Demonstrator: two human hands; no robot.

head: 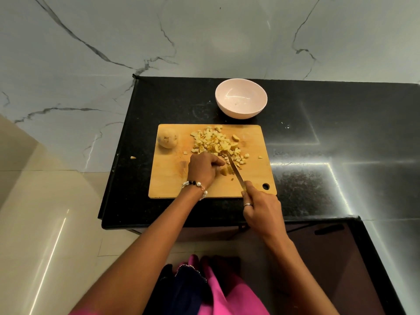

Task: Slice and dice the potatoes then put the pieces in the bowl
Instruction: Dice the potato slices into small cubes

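A wooden cutting board lies on the black counter. A pile of diced potato pieces covers its far middle. A whole potato sits at the board's far left corner. My left hand holds down a small potato piece with curled fingers. My right hand grips the knife handle; the blade slants across the board right beside that piece. A pale pink bowl stands beyond the board, with at most a scrap inside.
One stray potato bit lies on the black counter left of the board, another near the board's right edge. The counter's left edge drops to a tiled floor. A marble wall rises behind.
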